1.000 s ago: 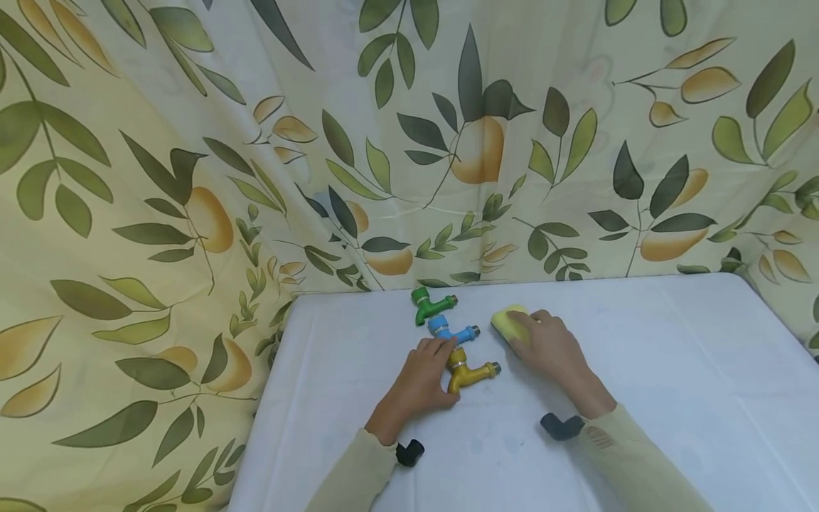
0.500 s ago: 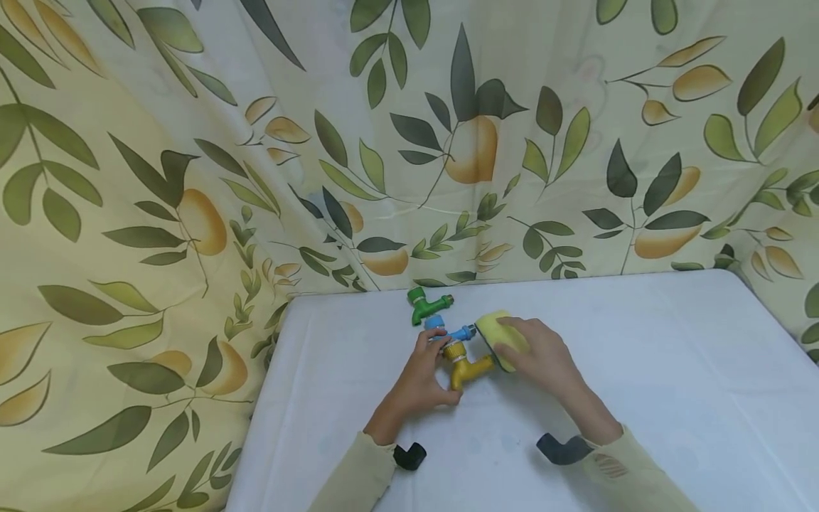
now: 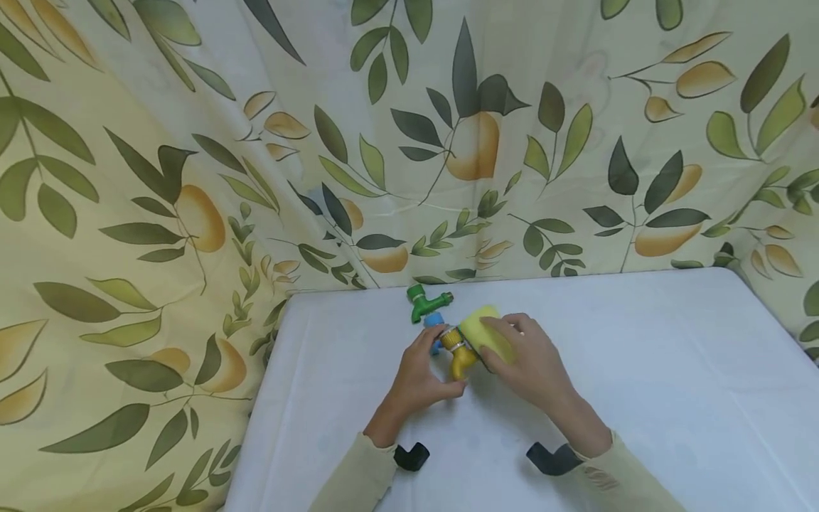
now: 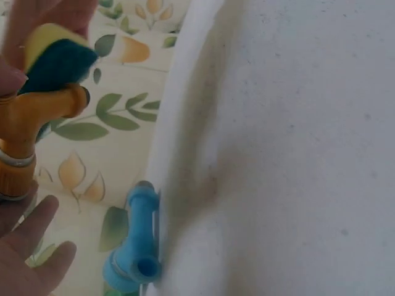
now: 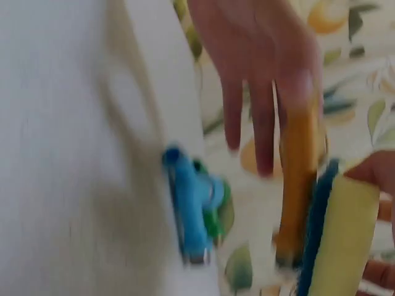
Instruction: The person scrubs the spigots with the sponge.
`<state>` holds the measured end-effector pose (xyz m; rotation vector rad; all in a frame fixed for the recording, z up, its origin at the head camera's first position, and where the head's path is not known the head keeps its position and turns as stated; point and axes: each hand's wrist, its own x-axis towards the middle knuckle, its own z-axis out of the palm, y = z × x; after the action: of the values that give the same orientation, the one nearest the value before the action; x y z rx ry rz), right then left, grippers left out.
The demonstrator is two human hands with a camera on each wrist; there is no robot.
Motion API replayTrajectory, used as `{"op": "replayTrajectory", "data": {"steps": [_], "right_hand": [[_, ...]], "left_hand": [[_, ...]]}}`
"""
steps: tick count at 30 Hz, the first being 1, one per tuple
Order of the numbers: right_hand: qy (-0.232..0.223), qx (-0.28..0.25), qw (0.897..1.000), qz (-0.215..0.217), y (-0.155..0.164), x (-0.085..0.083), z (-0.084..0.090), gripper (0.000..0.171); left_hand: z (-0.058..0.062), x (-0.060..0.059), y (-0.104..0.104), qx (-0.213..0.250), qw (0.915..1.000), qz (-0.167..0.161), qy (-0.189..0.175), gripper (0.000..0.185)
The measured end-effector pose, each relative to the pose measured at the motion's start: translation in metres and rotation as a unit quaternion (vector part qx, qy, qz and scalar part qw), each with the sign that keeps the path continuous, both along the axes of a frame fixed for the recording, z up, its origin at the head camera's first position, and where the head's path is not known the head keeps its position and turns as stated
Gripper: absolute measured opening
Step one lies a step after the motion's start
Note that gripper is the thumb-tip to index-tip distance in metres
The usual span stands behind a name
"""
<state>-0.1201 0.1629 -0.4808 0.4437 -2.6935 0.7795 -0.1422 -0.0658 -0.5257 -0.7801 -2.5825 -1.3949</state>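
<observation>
Yellow tap [image 3: 458,353] lifted above the white table [image 3: 640,370], sponge [image 3: 481,334] against it.
Left hand [image 3: 419,377] grips the tap by its base; right hand [image 3: 527,366] grasps the sponge, dark side pressed to the spout. Blue tap [image 4: 137,237] and green tap [image 3: 425,304] lie just behind, near the table's far edge.

Three taps [image 3: 431,304] on the table [image 3: 640,370], sponge [image 3: 484,336] right of the nearest, curtain [image 3: 192,178] behind

The left hand [image 3: 419,373] now lifts the yellow tap [image 3: 458,351] off the worktop; the right hand [image 3: 527,363] brings the sponge [image 3: 481,331] against it.
</observation>
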Motion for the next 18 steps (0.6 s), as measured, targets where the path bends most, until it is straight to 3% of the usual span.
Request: {"op": "replayTrajectory", "data": {"steps": [4, 7, 10, 15, 18], "right_hand": [[0.071, 0.024, 0.995, 0.072, -0.002, 0.005, 0.007, 0.044], [0.108, 0.023, 0.993, 0.049, 0.001, 0.003, 0.010, 0.043], [0.102, 0.013, 0.994, 0.035, -0.003, -0.002, 0.014, 0.043], [0.093, 0.027, 0.989, 0.114, -0.010, 0.006, 0.023, 0.042], [0.114, 0.034, 0.987, 0.105, -0.006, 0.004, 0.026, 0.040]], "left_hand": [[0.007, 0.001, 0.001, 0.003, 1.0000, 0.001, 0.007, 0.089], [0.011, 0.002, -0.001, -0.003, 0.9999, 0.007, 0.012, 0.089], [0.014, 0.003, -0.001, -0.010, 0.9999, 0.013, 0.003, 0.088], [0.021, 0.006, 0.000, -0.023, 0.9993, 0.030, -0.003, 0.090], [0.023, 0.007, -0.002, -0.017, 0.9994, 0.029, 0.010, 0.091]]}}
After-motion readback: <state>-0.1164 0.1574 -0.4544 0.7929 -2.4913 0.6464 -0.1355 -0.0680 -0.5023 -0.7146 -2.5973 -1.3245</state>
